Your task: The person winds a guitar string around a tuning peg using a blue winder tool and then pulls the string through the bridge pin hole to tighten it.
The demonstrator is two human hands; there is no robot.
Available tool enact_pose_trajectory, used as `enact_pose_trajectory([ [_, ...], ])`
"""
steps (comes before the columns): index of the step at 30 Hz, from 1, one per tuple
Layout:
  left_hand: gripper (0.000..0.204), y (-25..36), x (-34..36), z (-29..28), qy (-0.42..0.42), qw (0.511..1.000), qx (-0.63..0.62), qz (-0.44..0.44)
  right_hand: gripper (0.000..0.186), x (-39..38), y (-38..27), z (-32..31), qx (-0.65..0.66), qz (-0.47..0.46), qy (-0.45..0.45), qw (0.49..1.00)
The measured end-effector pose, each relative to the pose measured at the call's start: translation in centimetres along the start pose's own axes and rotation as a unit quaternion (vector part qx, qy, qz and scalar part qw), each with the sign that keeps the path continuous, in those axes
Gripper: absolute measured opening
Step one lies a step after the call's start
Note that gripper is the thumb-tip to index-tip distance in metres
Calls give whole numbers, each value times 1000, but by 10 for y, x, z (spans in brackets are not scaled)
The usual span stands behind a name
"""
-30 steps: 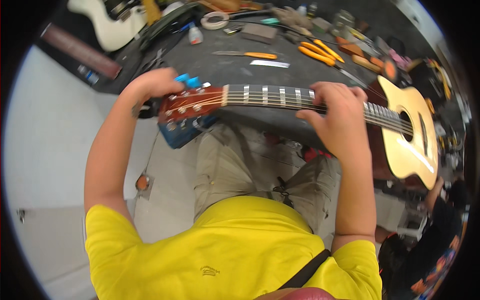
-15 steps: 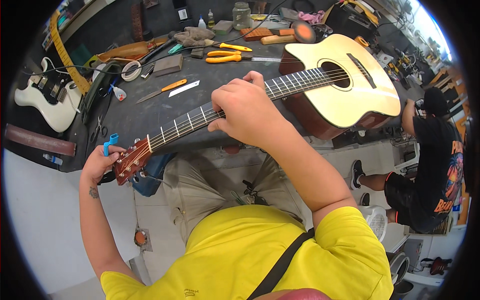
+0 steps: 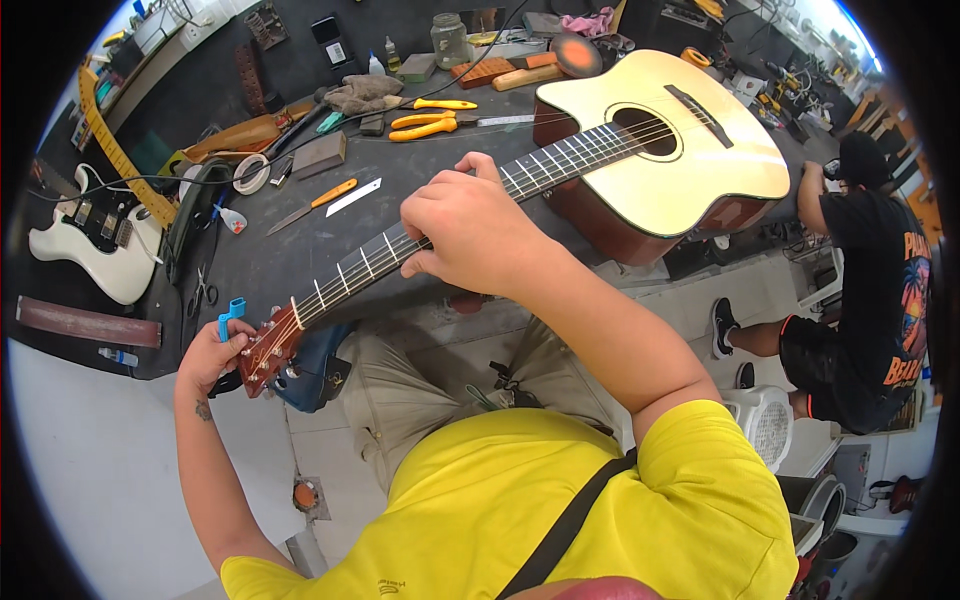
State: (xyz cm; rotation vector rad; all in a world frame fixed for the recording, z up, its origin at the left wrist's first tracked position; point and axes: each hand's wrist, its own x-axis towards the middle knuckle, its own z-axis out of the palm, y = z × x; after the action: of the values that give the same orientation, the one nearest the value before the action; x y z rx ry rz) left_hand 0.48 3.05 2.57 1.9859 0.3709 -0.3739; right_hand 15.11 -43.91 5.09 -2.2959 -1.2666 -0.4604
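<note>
An acoustic guitar (image 3: 660,150) with a pale top and red-brown sides lies across the dark workbench (image 3: 300,250), its neck running down-left to the headstock (image 3: 270,350). My right hand (image 3: 470,235) is closed over the strings on the fretboard near mid-neck. My left hand (image 3: 210,355) is at the headstock, holding a small blue string winder (image 3: 230,318) against the tuning pegs. My legs in khaki trousers are below the neck.
A white electric guitar (image 3: 90,245) lies at the bench's left end. Orange-handled pliers (image 3: 425,125), a knife, a roll of tape (image 3: 250,175), scissors, bottles and a jar are spread over the bench. Another person (image 3: 870,290) in black sits at right beside a white stool.
The view has swung so the guitar body now sits upper right and the headstock lower left. Both hands keep their hold on neck and headstock.
</note>
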Motion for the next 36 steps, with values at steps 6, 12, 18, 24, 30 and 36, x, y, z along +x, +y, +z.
enact_pose_trajectory([
  [6,34,-38,-21,1,79,994,-53,52,35,4,0,6,9,-13,27,1000],
  [12,37,-55,-40,29,157,967,-181,81,32,-16,6,27,8,-86,166,982],
  [18,34,-130,-66,40,287,908,-282,117,21,-43,37,-49,-17,47,176,983],
  [24,20,-256,-69,91,400,803,-440,-19,13,-95,206,-192,-322,241,123,907],
  [30,11,-271,-66,179,349,776,-503,-153,12,-112,260,-192,-342,162,59,924],
  [36,11,-237,-61,201,280,834,-456,-134,12,-106,269,-189,-331,186,74,922],
])
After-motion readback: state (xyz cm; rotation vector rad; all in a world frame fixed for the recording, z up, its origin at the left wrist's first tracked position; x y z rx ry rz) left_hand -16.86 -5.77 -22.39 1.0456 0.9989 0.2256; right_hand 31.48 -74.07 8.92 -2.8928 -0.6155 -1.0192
